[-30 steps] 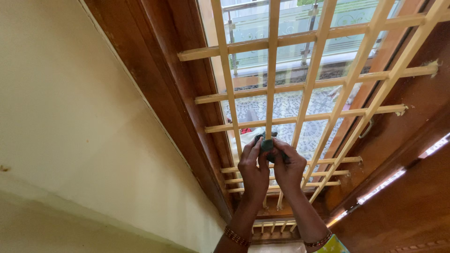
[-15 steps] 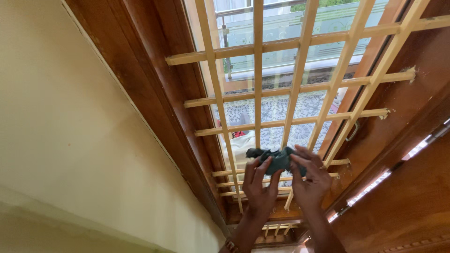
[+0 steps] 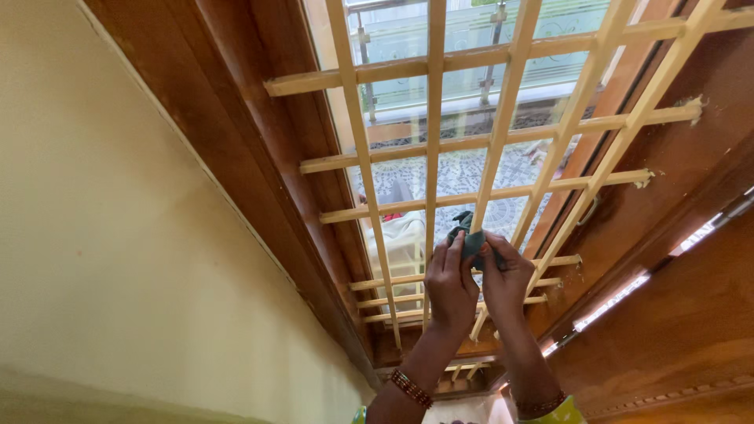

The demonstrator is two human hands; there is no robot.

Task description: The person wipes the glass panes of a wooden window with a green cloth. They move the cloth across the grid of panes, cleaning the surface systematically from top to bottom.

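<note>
A cream-painted window grille (image 3: pixel 434 118) of crossing bars fills a brown wooden frame. My left hand (image 3: pixel 450 284) and my right hand (image 3: pixel 505 276) are raised side by side against it. Between their fingers they pinch a small dark teal cloth (image 3: pixel 470 238), wrapped around one upright bar just below a cross bar. Most of the cloth is hidden by my fingers. Both wrists wear red beaded bangles.
The brown wooden window frame (image 3: pixel 259 157) runs along the left and a wooden shutter (image 3: pixel 675 259) with a metal handle (image 3: pixel 591 210) stands at the right. A plain cream wall (image 3: pixel 102 235) is on the left. Outside, a patterned tiled floor and a railing show through the bars.
Both hands left the middle upright bar, spread the cloth loose between them, then closed it around the adjacent bar to the right.
</note>
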